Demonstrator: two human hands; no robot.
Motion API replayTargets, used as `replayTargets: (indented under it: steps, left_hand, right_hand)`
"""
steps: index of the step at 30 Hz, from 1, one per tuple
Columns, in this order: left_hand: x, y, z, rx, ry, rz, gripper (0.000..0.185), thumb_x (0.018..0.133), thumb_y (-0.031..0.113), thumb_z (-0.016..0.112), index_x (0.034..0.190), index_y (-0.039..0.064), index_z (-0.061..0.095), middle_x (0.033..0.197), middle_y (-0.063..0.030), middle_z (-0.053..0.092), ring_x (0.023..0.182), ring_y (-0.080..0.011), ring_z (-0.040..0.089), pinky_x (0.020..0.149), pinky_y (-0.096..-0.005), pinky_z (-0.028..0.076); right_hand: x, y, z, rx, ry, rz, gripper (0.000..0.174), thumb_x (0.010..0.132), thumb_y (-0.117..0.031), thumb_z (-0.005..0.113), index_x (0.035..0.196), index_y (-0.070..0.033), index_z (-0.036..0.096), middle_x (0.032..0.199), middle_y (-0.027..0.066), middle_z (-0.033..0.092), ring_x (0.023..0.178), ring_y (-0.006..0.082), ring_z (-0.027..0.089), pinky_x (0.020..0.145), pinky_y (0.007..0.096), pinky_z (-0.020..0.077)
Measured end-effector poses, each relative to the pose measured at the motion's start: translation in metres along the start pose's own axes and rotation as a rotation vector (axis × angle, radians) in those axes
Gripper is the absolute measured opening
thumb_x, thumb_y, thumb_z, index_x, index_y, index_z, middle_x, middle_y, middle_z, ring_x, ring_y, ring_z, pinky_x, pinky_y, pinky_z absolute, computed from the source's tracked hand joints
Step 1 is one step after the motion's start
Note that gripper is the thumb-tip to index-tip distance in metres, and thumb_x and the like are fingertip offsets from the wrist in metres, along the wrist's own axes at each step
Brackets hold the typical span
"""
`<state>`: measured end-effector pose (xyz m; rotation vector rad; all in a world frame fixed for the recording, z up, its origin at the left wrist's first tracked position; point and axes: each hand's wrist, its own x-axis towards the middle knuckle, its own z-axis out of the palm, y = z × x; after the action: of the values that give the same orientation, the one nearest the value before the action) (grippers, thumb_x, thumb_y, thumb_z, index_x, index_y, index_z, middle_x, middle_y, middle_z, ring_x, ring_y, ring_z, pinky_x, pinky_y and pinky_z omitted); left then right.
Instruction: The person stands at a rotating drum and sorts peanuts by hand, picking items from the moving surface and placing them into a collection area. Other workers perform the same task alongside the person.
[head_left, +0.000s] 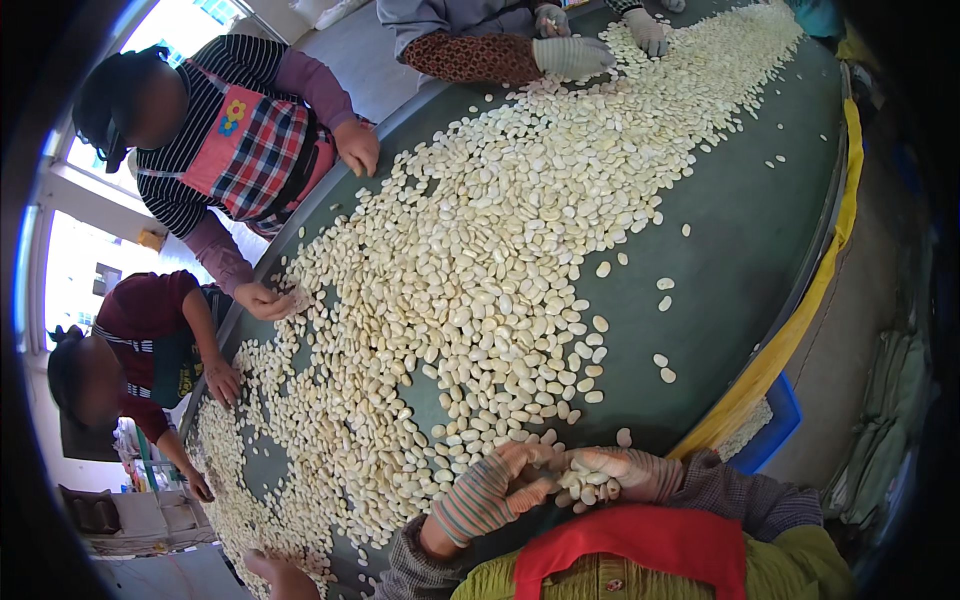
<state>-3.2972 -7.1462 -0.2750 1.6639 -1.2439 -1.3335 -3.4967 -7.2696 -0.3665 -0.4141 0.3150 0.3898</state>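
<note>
White beans (480, 277) lie spread in a long heap over the dark green surface of a sorting table (720, 255). At the near edge, my right hand (622, 471), in a striped glove with bare fingertips, is cupped around a small pile of beans (586, 484). My left hand (491, 487), in a matching striped glove, is beside it with thumb and fingers apart at the rim of that pile. Whether the left fingers hold a bean cannot be told.
Two co-workers (247, 142) (150, 337) reach over the far left edge. Gloved hands of others (574, 58) work at the top. A bare hand (281, 574) shows at bottom left. Yellow edging (810, 300) runs along the right side, with a blue crate (780, 424) holding beans below.
</note>
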Motion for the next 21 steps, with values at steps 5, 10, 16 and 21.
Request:
replayTargets:
  steps: [5,10,16,21]
  left_hand:
    - [0.069,-0.046,-0.087,0.038,0.550,0.017,0.037,0.085,0.007,0.064,0.120,0.001,0.055,0.099,-0.0081,0.060,0.087,-0.0175,0.060,0.081,-0.0292,0.051]
    - [0.164,-0.100,-0.182,0.322,0.910,0.115,0.055,0.083,0.024,0.070,0.129,0.002,0.050,0.123,-0.0143,0.057,0.113,-0.0241,0.054,0.095,-0.0319,0.044]
    - [0.180,-0.074,-0.087,0.862,0.486,0.041,0.056,0.077,0.051,0.069,0.124,0.020,0.061,0.137,-0.0155,0.048,0.128,-0.0374,0.041,0.110,-0.0516,0.022]
    - [0.094,-0.051,-0.057,0.995,0.257,-0.059,0.047,0.078,0.047,0.069,0.115,0.019,0.067,0.135,-0.0157,0.049,0.131,-0.0387,0.036,0.112,-0.0517,0.022]
  right_hand:
    - [-0.015,-0.009,-0.006,0.122,-0.083,0.001,0.054,0.099,-0.048,0.036,0.122,-0.001,0.050,0.114,0.0122,0.057,0.097,0.0166,0.058,0.074,0.0214,0.0499]
    - [-0.026,-0.021,-0.009,-0.078,-0.031,-0.001,0.054,0.101,-0.041,0.031,0.121,0.006,0.050,0.112,0.0140,0.058,0.097,0.0194,0.059,0.087,0.0287,0.0465]
    - [-0.043,-0.045,-0.009,-0.079,0.006,-0.011,0.052,0.102,-0.039,0.030,0.119,0.005,0.051,0.108,0.0145,0.060,0.097,0.0183,0.059,0.091,0.0291,0.0465]
    - [-0.053,-0.054,-0.015,-0.076,0.030,0.009,0.049,0.102,-0.038,0.031,0.117,0.005,0.052,0.114,0.0155,0.057,0.104,0.0220,0.058,0.088,0.0307,0.0479]
